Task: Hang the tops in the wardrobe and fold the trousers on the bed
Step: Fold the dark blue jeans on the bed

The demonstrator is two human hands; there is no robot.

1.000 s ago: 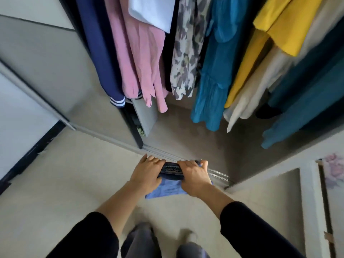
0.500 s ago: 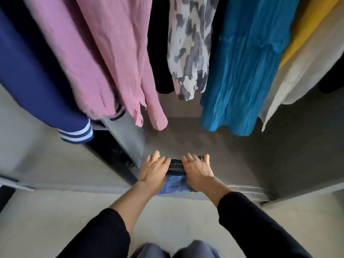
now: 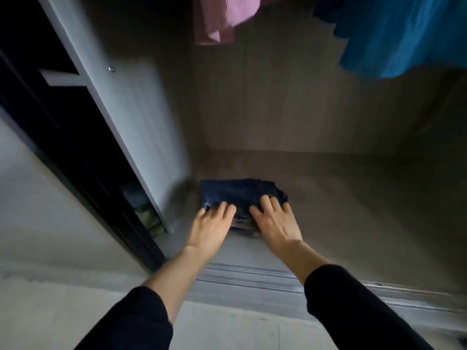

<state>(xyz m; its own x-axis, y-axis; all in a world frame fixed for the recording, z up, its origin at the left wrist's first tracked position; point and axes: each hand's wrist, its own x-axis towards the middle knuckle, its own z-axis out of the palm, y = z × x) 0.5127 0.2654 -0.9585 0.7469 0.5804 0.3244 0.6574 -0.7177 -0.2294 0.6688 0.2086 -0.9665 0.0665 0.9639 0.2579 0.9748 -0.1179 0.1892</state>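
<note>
A stack of folded dark blue trousers point(image 3: 237, 193) lies on the brown wardrobe floor point(image 3: 353, 198), near the left divider. My left hand point(image 3: 211, 227) rests with straight fingers on the stack's near left edge. My right hand point(image 3: 274, 222) lies flat on its near right edge. Both thumbs are hidden. Above hang the hem of a pink top point(image 3: 222, 18) and a teal top point(image 3: 404, 34). The frame is blurred by motion.
A grey divider panel point(image 3: 131, 117) stands to the left of the trousers, with a dark door frame point(image 3: 63, 137) beyond it. The metal sliding track point(image 3: 252, 276) runs across under my forearms. Pale room floor point(image 3: 227, 324) lies in front of it.
Both hands have carried the folded trousers forward and down, from above the track to the wardrobe floor. My head has dipped, so most of the hanging tops have left the view.
</note>
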